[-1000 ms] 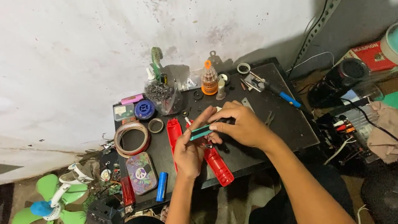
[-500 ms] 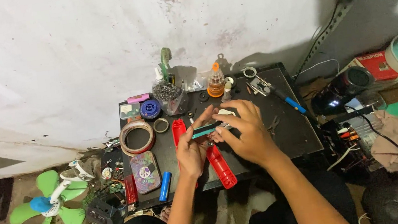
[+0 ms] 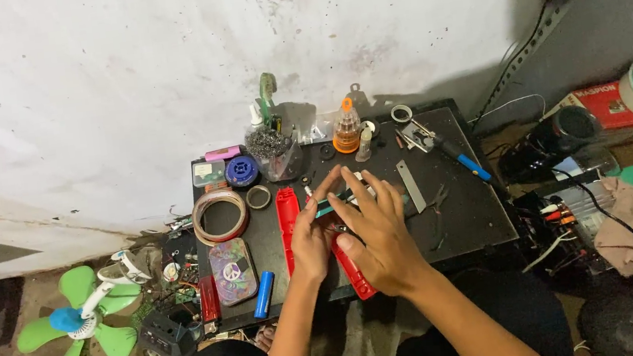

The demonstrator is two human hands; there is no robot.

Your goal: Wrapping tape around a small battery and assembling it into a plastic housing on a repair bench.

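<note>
Teal tool sits pinched between both hands over the middle of the black table. Left hand grips its near end; right hand now lies over it with fingers spread flat, where a second ago they curled tight around it. Grip seems to be shifting, not releasing. Red case halves flank the hands; blue cell lies just left, tape roll beyond.

A single head-worn camera looks steeply down from above the seated person, facing the white wall; the small black worktable sits mid-frame at arm's length, floor clutter visible on both sides.
</note>
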